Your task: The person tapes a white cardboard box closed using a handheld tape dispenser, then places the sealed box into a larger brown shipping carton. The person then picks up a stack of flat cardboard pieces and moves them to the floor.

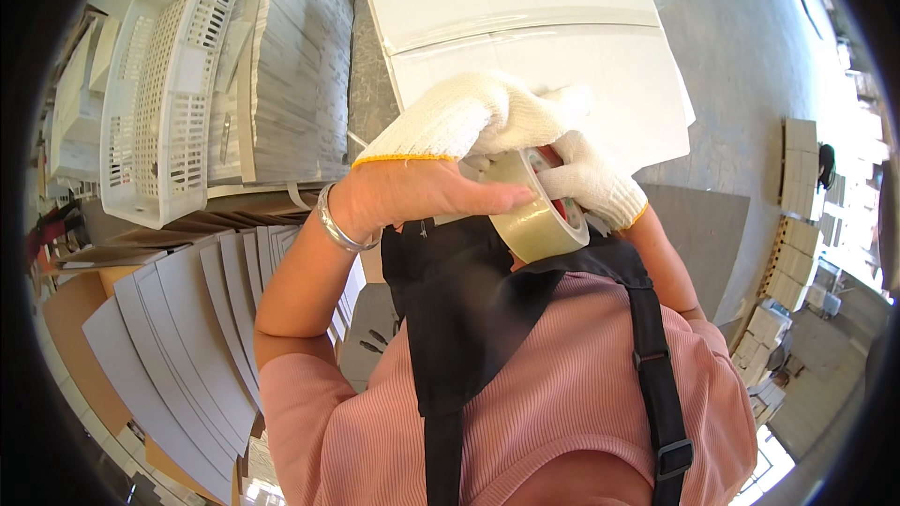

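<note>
A wide roll of clear packing tape (544,230) with a red inner core is held close in front of my chest. My left hand (459,126), in a white knit glove that leaves the thumb bare, curls over the roll's far side, its thumb lying along the tape. My right hand (592,178), gloved in white too, has its fingers in the core and grips the roll from the right. Just beyond both hands stands a large white carton (539,56) with a shiny strip of tape across its top seam. The left fingertips are partly hidden.
Flat grey and brown cardboard sheets (178,337) stand in a row at my left. A white slatted plastic basket (155,112) sits beside a plastic-wrapped stack (298,66) at the far left. Stacked white boxes (797,164) line the right side, past the grey floor (741,47).
</note>
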`<control>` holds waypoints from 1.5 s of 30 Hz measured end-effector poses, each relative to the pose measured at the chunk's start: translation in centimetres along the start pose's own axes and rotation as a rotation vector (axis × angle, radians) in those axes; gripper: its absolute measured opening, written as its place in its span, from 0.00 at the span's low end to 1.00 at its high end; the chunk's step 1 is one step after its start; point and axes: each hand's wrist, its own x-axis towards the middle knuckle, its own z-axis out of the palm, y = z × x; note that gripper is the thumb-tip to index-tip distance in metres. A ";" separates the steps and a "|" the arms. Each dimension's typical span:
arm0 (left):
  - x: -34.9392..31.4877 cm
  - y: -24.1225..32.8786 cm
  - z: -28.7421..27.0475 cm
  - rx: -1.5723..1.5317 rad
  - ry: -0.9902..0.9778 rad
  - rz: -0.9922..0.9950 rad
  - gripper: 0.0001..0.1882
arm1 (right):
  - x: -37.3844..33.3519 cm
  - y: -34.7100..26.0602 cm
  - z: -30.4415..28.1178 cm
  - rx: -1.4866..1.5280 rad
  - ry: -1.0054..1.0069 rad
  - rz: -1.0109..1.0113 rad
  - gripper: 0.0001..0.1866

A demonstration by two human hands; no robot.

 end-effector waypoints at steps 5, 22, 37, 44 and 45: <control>0.0 -1.0 0.1 -0.135 -0.021 0.001 0.26 | -0.3 0.1 0.3 0.014 -0.007 0.019 0.33; -0.3 -1.2 0.2 -0.046 -0.035 -0.116 0.29 | -0.4 -0.2 0.5 -0.007 -0.023 0.043 0.35; 0.4 -2.8 0.5 0.265 0.088 0.333 0.32 | -0.1 0.0 0.4 -0.017 -0.028 0.036 0.34; 0.0 -2.9 0.5 0.211 0.122 0.217 0.30 | -0.2 -0.3 0.4 -0.043 -0.027 0.032 0.34; 0.1 -3.5 0.4 0.219 0.121 0.254 0.31 | -0.1 -0.3 0.3 -0.049 -0.032 0.031 0.35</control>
